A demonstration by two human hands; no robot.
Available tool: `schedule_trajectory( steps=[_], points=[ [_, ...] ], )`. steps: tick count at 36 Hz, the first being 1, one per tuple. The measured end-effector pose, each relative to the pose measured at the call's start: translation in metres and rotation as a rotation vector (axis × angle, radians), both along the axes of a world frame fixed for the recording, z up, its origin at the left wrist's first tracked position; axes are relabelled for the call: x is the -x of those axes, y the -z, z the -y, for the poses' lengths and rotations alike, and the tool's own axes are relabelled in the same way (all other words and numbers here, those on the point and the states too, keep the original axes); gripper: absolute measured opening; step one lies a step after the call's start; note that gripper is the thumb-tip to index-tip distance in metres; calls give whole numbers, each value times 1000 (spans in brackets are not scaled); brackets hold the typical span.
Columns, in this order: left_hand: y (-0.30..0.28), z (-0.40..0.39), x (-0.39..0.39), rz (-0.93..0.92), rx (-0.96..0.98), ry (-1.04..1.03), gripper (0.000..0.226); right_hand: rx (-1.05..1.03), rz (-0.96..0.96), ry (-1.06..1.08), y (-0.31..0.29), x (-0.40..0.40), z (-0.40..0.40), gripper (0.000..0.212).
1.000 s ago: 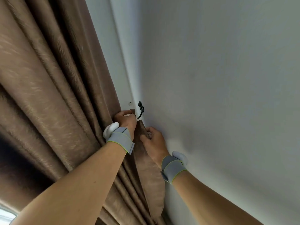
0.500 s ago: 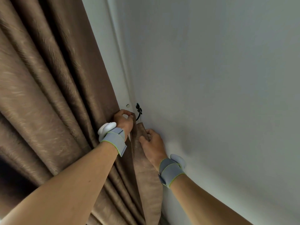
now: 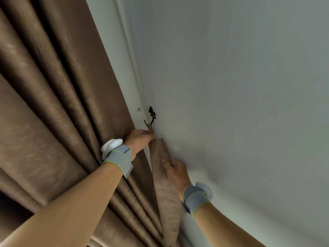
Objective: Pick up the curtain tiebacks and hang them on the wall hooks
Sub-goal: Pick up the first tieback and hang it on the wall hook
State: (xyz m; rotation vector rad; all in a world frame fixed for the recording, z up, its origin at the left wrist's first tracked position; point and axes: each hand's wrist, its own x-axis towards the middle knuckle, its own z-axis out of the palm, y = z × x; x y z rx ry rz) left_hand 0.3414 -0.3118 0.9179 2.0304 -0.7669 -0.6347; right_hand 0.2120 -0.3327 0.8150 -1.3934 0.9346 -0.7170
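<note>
A black metal wall hook [image 3: 151, 116] is fixed to the pale wall beside the window frame. A brown fabric tieback [image 3: 161, 172] hangs straight down from it, its narrow loop over the hook's curl. My left hand [image 3: 139, 139] pinches the tieback's top just below the hook. Lower down, my right hand [image 3: 175, 171] grips the tieback's right edge against the wall. Both wrists carry grey straps with white trackers.
A heavy brown curtain [image 3: 53, 113] in deep folds fills the left half, right behind my left arm. The white window frame [image 3: 128, 82] runs up between curtain and wall, with a small round hole [image 3: 139, 109] near the hook. Plain wall [image 3: 240, 104] spreads to the right.
The tieback's loop now sits on the hook and the band hangs from it. My left hand has slipped down from the hook to the loop's base; my right hand has dropped lower.
</note>
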Motion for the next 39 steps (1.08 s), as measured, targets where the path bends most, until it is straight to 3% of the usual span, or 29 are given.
schedule_trajectory(
  steps=[4,7,10,12,16,20,27,33,39],
  points=[
    [25,-9,7,30,-35,9,30,-73,43,-81,14,12,-4,12],
    [41,-15,11,102,-84,70,28,-152,49,-115,29,22,-9,21],
    [56,-21,15,259,-164,138,25,-234,43,-161,53,30,-17,7],
    [59,-25,15,337,-180,166,25,-211,-11,-197,66,35,-23,16],
    [67,-32,7,416,-239,229,30,-193,-129,-282,107,48,-39,6],
    [81,-34,0,512,-272,228,39,-306,-186,-335,159,61,-62,9],
    [80,-31,1,426,-246,170,41,-340,-268,-315,219,75,-104,33],
    [77,-29,2,428,-221,140,47,-430,-298,-389,250,88,-136,34],
    [80,-32,3,494,-242,142,43,-541,-292,-416,264,119,-161,21]
  ],
)
